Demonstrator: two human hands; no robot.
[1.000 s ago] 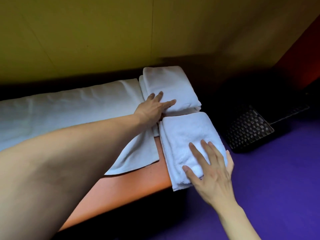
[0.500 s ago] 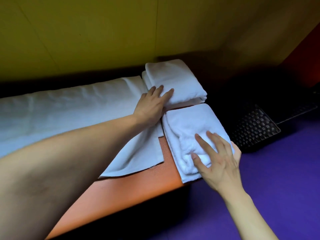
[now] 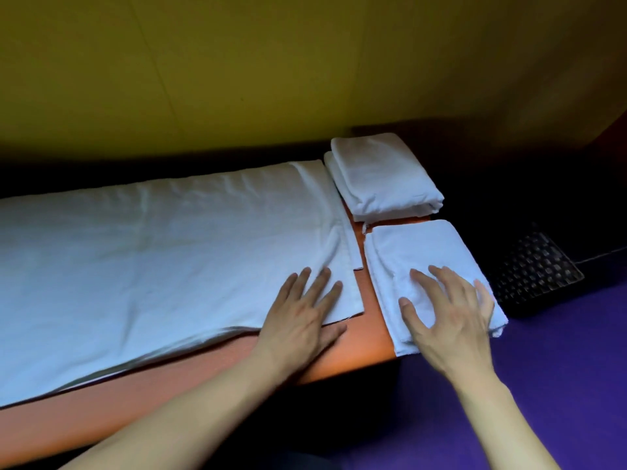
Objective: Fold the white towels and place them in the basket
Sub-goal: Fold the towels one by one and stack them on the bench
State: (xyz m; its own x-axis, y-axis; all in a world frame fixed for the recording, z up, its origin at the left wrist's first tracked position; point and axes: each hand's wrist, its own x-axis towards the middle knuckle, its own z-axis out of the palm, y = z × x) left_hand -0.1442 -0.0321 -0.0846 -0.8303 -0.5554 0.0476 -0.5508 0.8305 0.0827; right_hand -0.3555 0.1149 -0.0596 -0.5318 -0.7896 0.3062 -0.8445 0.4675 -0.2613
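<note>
You are pressing your flat, unclenched right hand on the folded towel overhanging the counter edge, risking a slide, left hand flat on the spread towel.

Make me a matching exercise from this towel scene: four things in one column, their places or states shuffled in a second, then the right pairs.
Things:
1. left hand
2. right hand
3. far folded towel
4. woven basket

Places or states:
A. on the floor, right of the orange bench
B. flat on the near folded towel
C. at the bench's back end, untouched
D. flat on the corner of the spread-out towel

Pairs: 1-D, 2-B, 3-C, 4-A
</note>
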